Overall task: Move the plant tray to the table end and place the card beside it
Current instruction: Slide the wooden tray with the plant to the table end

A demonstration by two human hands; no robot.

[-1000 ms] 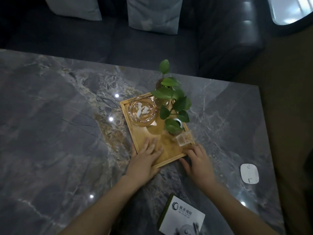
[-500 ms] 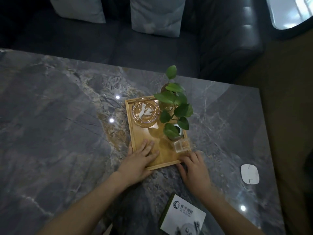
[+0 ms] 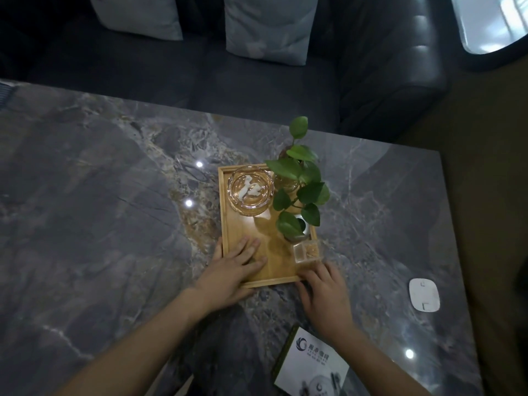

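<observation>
The wooden plant tray (image 3: 223, 212) lies on the grey marble table (image 3: 100, 224), its long side pointing away from me. On it stand a leafy green plant (image 3: 300, 178), a glass ashtray (image 3: 251, 192) and a small clear box (image 3: 307, 252). My left hand (image 3: 231, 272) grips the near left corner, fingers flat on the tray floor and thumb outside the rim. At the near right corner my right hand (image 3: 325, 292) has its fingertips against the rim. The white card (image 3: 311, 364) with a logo lies on the table near me, below my right wrist.
A white rounded device (image 3: 423, 294) lies near the table's right end. Beyond the far table edge is a dark sofa (image 3: 257, 90) with pale cushions (image 3: 268, 27). Brown floor lies past the table's right edge.
Both hands have turned the tray clockwise, from slanted to nearly straight away from me. The card and the white device have not moved.
</observation>
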